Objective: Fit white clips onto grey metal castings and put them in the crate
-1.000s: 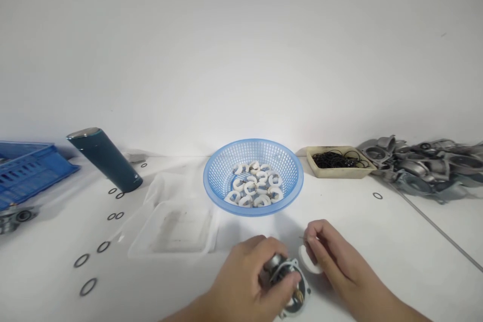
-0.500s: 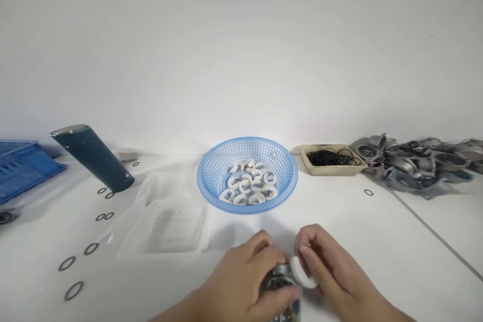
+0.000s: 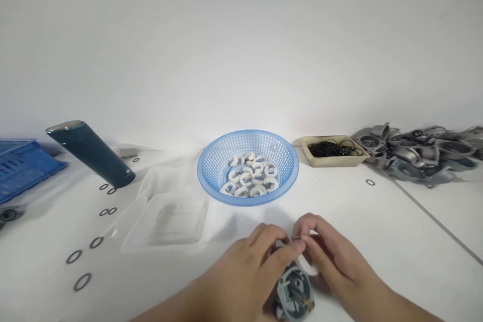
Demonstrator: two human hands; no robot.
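Low in the middle of the view, my left hand (image 3: 249, 266) is wrapped round a grey metal carburetor body (image 3: 295, 294), whose hollow side with brass-coloured parts faces up. My right hand (image 3: 332, 256) is closed in a pinch on a white C-shaped carburetor float (image 3: 307, 265) at the body's far right edge. A thin pin (image 3: 297, 237) sticks out from the right fingertips toward the left. The left thumb tip nearly meets the right fingers, and they hide part of the float. Whether the float is seated in the body I cannot tell.
A blue basket (image 3: 248, 202) holds several white floats. Right of it are a cream tray (image 3: 335, 162) of black rings and piled metal bowls (image 3: 426, 153). To the left are a clear plastic tray (image 3: 136, 241), black rings (image 3: 82, 282), a tumbler (image 3: 92, 156) and a blue crate (image 3: 22, 171).
The carburetor body has turned and shows more of its open side. My left thumb has moved up toward the right fingertips. The view has shifted slightly.
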